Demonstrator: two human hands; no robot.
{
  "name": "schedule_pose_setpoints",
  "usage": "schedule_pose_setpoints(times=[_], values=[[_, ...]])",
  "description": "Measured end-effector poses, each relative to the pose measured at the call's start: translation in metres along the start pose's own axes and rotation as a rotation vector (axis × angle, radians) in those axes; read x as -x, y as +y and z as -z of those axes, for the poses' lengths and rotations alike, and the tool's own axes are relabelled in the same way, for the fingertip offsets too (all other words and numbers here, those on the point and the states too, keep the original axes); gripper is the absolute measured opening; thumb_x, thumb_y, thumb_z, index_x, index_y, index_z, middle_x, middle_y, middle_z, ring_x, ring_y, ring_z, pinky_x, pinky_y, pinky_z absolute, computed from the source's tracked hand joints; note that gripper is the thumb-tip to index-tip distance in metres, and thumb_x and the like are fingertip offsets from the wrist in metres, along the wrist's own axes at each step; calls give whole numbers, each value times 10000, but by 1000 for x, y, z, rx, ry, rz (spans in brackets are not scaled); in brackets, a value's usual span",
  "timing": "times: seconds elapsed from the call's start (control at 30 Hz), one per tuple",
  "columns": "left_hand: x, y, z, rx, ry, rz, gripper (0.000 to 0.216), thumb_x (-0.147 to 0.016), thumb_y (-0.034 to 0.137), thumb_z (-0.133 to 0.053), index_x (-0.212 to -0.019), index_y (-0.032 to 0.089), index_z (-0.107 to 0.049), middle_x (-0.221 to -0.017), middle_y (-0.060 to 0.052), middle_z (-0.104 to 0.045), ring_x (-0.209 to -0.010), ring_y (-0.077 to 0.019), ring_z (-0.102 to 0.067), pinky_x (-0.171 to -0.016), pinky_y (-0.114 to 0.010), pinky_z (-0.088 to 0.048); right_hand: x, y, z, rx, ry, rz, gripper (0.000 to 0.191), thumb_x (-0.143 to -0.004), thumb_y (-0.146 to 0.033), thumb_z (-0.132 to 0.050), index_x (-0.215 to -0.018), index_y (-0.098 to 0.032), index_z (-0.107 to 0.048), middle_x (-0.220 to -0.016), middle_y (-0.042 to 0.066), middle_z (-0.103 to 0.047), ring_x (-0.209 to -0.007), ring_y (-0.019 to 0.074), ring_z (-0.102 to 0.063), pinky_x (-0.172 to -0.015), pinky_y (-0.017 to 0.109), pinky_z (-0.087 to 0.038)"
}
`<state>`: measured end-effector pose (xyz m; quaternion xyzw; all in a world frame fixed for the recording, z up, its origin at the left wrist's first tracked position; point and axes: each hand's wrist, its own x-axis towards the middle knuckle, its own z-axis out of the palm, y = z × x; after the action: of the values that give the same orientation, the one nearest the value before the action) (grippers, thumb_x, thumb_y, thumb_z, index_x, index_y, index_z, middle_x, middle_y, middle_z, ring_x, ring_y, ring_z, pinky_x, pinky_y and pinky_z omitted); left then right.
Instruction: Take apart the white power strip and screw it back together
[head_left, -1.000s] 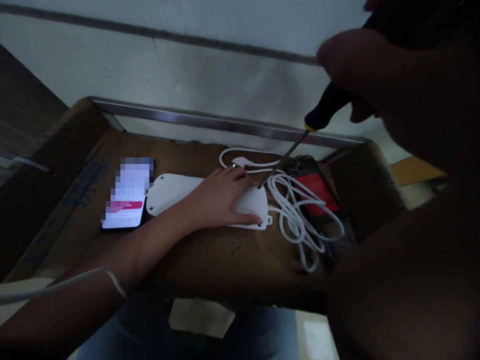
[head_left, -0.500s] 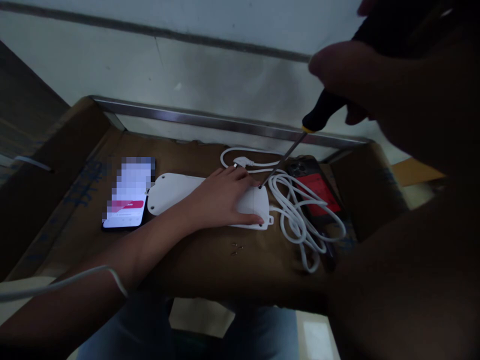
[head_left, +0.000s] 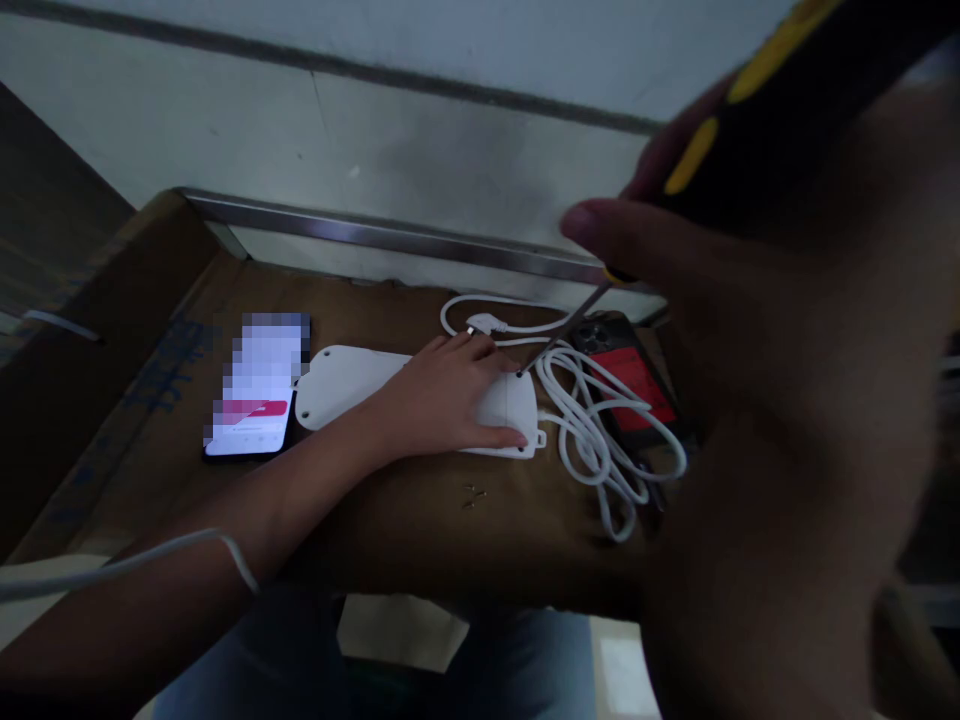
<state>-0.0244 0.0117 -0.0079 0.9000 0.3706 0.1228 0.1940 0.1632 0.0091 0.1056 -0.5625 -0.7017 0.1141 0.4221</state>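
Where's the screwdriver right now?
In the head view, the screwdriver slants from the upper right, held in the right hand, down to the white case. Its tip is at the far right corner, near the white cable.

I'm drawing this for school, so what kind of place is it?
Probably a makeshift workspace; I can't tell in what sort of building. There's a brown cardboard surface, a screwdriver with its tip at a white case, and what look like tiny screws.
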Motion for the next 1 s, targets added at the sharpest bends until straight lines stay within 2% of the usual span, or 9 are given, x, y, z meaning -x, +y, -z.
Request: schedule_pose_setpoints(times=[0.07, 0.13, 0.23, 0.37, 0.47, 0.57, 0.63, 0.83, 1.0], values=[[1, 0, 0, 10, 0, -6, 748, -838, 666, -719, -1402, 191, -597, -1306, -139, -638, -1285, -351, -575, -1111, -508, -435, 8, 8, -10, -48, 120, -63, 445, -720, -507, -826, -831, -116, -646, -816, 48, -585, -696, 19, -506, -618, 210, -376], [2, -1, 0, 8, 9, -16, 739, -841, 668, -715, -1398, 197, -595, -1317, -136, -637, -1291, -345, -571, -1109, -493, -434, 14, 19, -16, 14, 109, -117, 460, -712, -503, -828, -871, -100, -671, -778, 34, -573, -648, -16, -462, -579, 181, -341], [3, -2, 0, 1, 18, -23, 737, -843, 669, -710, -1400, 201, -590, -1319, -135, -638, -1286, -341, -572, -1099, -488, -438, 20, 36, -21, 114, 36, -118, 472, -767, -534, -777, -885, -90, -670, -728, 21, -567, -603, -41, -427, -572, 167, -317], [2, -1, 0, 12, 14, -19, 740, -834, 655, -727, -1399, 197, -594, -1322, -132, -642, -1275, -337, -579, -1097, -483, -439, 34, 53, -30, 86, 6, -98, 505, -830, -598, -699, -966, -114, -659, -831, 25, -637, -681, -19, -527, -648, 158, -399], [1, -1, -1, 13, 10, -10, 741, -827, 648, -739, -1391, 189, -594, -1321, -122, -647, -1280, -332, -578, -1110, -475, -429, 47, 62, -39, 57, 45, -102, 486, -838, -584, -701, -992, -126, -647, -866, 22, -645, -697, -2, -544, -679, 176, -425], [0, -1, -3, 5, 16, -14, 761, -820, 661, -740, -1382, 170, -587, -1342, -124, -642, -1293, -328, -573, -1120, -469, -420, 52, 65, -45, 15, 86, -84, 470, -832, -571, -716, -1031, -150, -651, -941, 24, -650, -776, 16, -575, -738, 190, -447], [0, -2, -3, 2, 18, -14, 765, -820, 663, -739, -1376, 162, -583, -1346, -125, -642, -1290, -324, -576, -1121, -467, -417, 51, 66, -46, 24, 63, -61, 445, -842, -567, -705, -1029, -164, -673, -960, 26, -647, -816, 20, -571, -772, 197, -450], [-1, -2, -3, 9, 17, -5, 745, -818, 674, -734, -1352, 174, -592, -1315, -118, -660, -1275, -325, -584, -1101, -466, -427, 47, 69, -48, -37, 40, -105, 400, -831, -527, -722, -995, -163, -695, -908, 12, -640, -754, 0, -537, -722, 184, -427], [0, -3, -4, 21, 10, -6, 754, -816, 674, -735, -1363, 178, -585, -1333, -111, -651, -1282, -316, -583, -1109, -467, -426, 47, 65, -51, -198, 93, -169, 479, -680, -438, -860, -985, -141, -641, -870, 3, -617, -729, 3, -544, -661, 159, -445]])
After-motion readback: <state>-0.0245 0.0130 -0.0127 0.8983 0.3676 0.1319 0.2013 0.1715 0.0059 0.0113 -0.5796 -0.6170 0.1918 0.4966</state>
